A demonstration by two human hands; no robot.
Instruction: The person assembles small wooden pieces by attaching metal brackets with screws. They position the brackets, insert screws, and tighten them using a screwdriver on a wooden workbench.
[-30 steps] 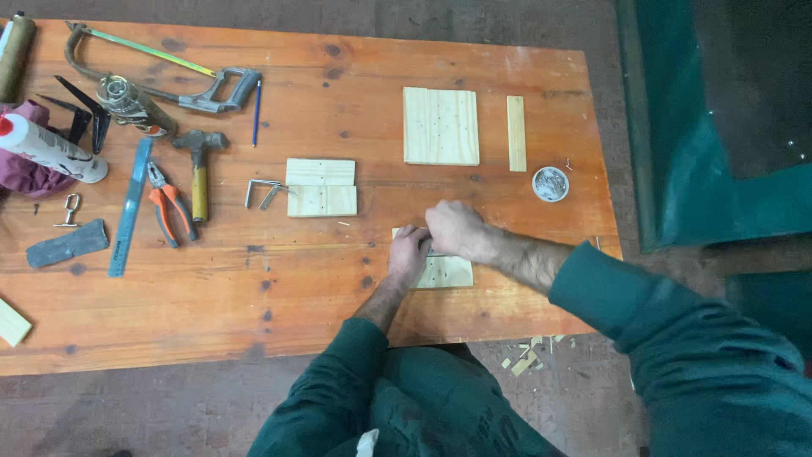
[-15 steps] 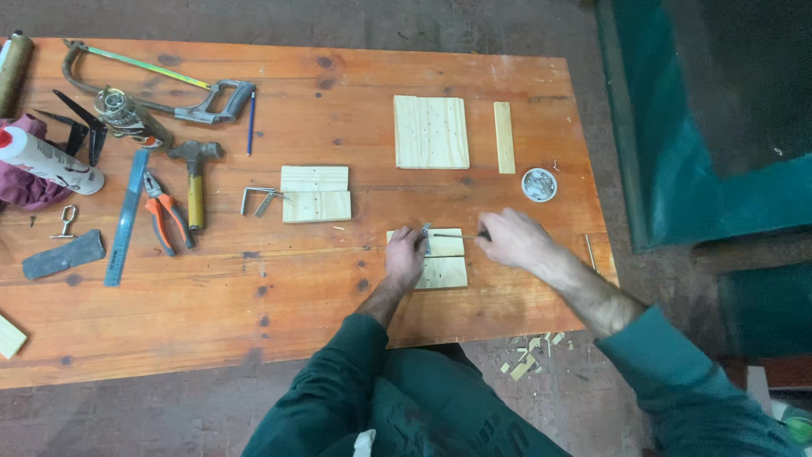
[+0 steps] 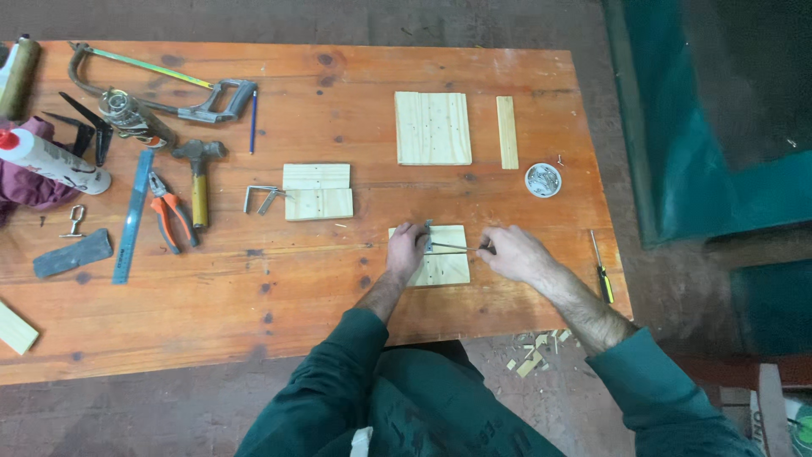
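Note:
A small pale wooden block (image 3: 444, 269) lies near the table's front edge. Across its top sits a thin L-shaped metal bracket (image 3: 452, 246). My left hand (image 3: 406, 252) rests on the block's left part, its fingertips pinning the bracket's corner to the wood. To the right of the block, my right hand (image 3: 518, 254) pinches the far end of the bracket's long arm. Both forearms are in dark green sleeves.
A second block (image 3: 317, 191) with a loose bracket (image 3: 262, 199) lies to the left. A wood panel (image 3: 433, 127), thin strip (image 3: 506, 132) and round tin (image 3: 542, 179) lie behind. A screwdriver (image 3: 600, 275) lies right. Hammer (image 3: 199, 173), pliers (image 3: 172, 222), ruler (image 3: 133, 216), hacksaw (image 3: 161, 85) lie left.
My right hand has moved from over the block out to its right side, now holding the bracket's end. My left hand has stayed on the block.

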